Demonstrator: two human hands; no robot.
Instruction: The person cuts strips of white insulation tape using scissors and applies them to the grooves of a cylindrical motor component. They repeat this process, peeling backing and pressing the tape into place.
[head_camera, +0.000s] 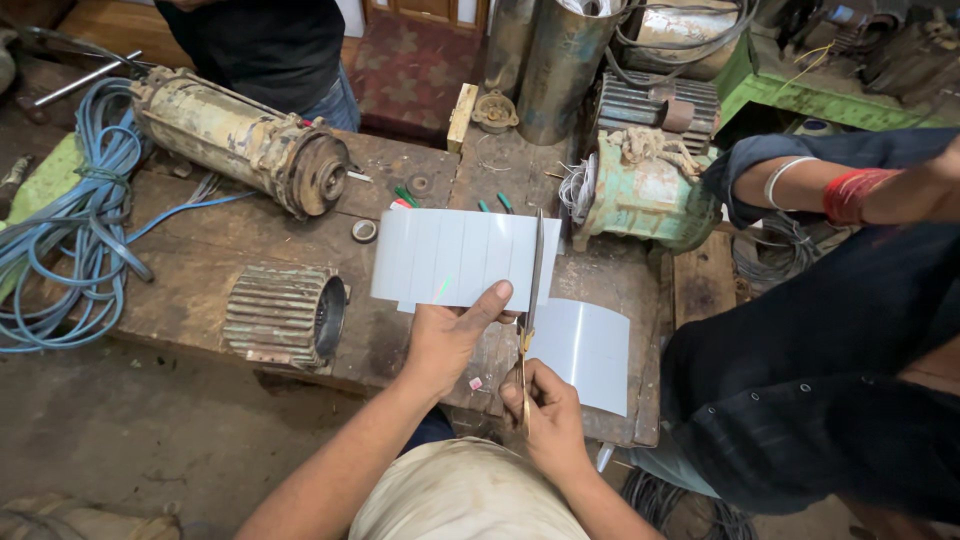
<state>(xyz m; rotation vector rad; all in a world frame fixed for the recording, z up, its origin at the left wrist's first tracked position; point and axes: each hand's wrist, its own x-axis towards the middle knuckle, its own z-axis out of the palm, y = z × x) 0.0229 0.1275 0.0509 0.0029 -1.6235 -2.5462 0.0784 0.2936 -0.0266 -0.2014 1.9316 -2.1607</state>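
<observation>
Worn wooden workbench (200, 260), left hand (445, 335) pinching creased sheet (460, 258), right hand (550, 420) gripping scissors (533, 290)

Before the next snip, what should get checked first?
1. Left hand grips the white sheet firmly: ok, thumb on top near the lower edge.
2. Right hand has the scissors by the handles: ok.
3. Blades lined up along the sheet's right side: ok, they point away from the body.
4. Left thumb away from the blades: not ok, it sits close beside them.
5. Other person's arm away from the cut: ok, off to the right.
6. Cut piece out of the way: cannot tell, it lies right beside the blades.
</observation>
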